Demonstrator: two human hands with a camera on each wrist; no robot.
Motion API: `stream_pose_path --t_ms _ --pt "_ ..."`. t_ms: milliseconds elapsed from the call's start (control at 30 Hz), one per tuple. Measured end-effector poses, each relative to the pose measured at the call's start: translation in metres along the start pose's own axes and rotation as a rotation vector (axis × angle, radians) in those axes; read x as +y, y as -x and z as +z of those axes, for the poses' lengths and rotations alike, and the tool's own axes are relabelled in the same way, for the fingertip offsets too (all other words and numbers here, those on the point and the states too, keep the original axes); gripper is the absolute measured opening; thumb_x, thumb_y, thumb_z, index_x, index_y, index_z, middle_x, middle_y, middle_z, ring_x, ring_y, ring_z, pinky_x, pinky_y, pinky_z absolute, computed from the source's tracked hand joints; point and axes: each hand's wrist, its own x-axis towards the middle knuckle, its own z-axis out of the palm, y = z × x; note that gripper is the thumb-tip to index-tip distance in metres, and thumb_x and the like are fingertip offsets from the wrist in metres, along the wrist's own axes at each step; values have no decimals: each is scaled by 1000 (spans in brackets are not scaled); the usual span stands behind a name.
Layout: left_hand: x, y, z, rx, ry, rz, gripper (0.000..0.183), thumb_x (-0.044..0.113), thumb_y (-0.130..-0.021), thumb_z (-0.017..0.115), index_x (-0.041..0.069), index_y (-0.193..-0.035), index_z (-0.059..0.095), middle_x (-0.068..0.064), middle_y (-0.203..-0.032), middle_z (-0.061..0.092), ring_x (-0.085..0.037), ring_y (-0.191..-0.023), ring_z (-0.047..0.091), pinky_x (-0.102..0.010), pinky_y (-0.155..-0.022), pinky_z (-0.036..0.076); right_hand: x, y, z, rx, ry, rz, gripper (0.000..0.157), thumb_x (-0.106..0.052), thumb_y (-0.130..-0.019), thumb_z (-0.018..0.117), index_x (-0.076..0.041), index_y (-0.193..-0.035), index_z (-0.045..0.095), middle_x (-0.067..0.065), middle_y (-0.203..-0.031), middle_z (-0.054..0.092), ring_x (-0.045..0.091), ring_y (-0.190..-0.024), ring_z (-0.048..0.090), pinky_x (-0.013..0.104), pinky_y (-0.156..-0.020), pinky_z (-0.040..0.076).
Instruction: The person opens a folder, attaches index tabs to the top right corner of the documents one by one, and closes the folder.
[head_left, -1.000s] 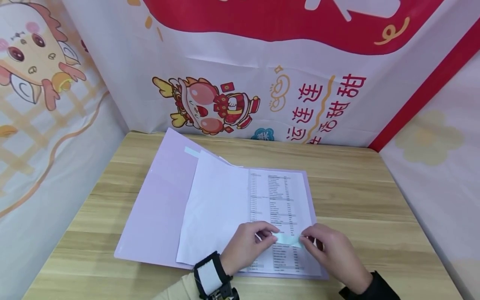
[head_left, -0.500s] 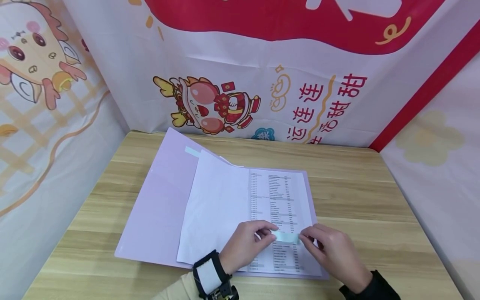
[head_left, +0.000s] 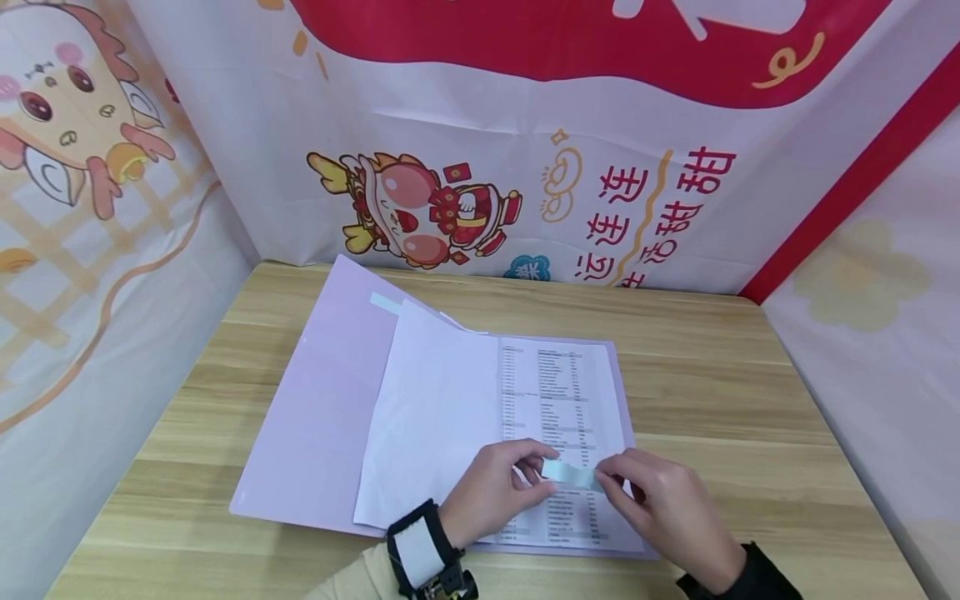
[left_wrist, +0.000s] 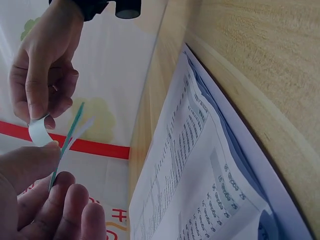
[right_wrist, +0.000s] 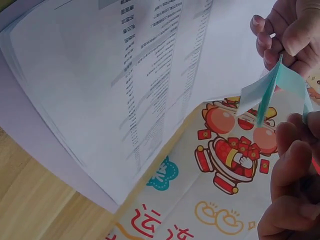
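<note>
In the head view my left hand (head_left: 491, 487) and right hand (head_left: 667, 500) face each other above a printed page (head_left: 558, 400), a pale teal sticky note strip (head_left: 572, 475) between them. Thumb and fingers of the left hand (left_wrist: 42, 200) pinch a thin pad of sticky notes (left_wrist: 74, 122), its sheets fanning apart. The right thumb and finger (left_wrist: 37, 95) pinch the far end of one curved strip (left_wrist: 37, 132), which still joins the pad at its other end. From the right wrist, the teal pad (right_wrist: 270, 92) hangs below the left fingers.
A lilac folder (head_left: 300, 425) lies open on the wooden table (head_left: 712, 375), a blank white sheet (head_left: 427, 400) turned to the left. One teal strip (head_left: 386, 303) sticks out at that sheet's top corner. Printed cloth walls (head_left: 450, 108) stand behind and at both sides.
The strip between the hands sagged at first, then lay flatter, and now bows slightly. My right fingertips have shifted a little left, and the left thumb and index finger stand farther apart.
</note>
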Motion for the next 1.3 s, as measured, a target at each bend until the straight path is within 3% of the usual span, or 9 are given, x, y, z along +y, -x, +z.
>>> stream_pose_path --t_ms 333,667,867,1067,1300 --pt "0 -1 0 11 6 35 37 11 -87 82 16 -122 71 8 -92 66 -2 -78 60 -20 -69 54 -9 -2 -4 29 -94 -39 25 -4 -84 80 -26 -84 71 -20 -77 59 -7 -61 44 14 -52 42" --pt "-4 1 7 32 -30 159 43 14 -86 83 17 -127 70 5 -106 71 1 -83 59 -19 -68 54 -15 -2 -4 61 -166 -87 27 0 -83 80 -26 -85 71 -20 -79 60 -7 -63 46 12 -53 42" --pt "-6 1 7 25 -27 228 31 13 -86 83 14 -115 74 5 -107 72 1 -87 60 -18 -66 54 -17 -3 -5 48 -168 -45 24 -1 -84 79 -24 -85 73 -18 -80 63 -7 -63 47 15 -53 44" --pt "-4 3 6 41 -10 202 29 13 -86 83 9 -113 74 5 -107 72 0 -85 60 -19 -66 55 -15 -2 -4 54 -166 -39 23 0 -84 79 -23 -86 73 -19 -79 62 -7 -63 46 15 -53 44" --pt "-4 4 3 65 40 180 30 2 -83 83 8 -111 73 5 -101 73 0 -78 60 -20 -66 56 -15 0 -2 87 -162 -43 23 1 -83 79 -21 -84 73 -21 -75 57 -8 -61 44 14 -52 41"
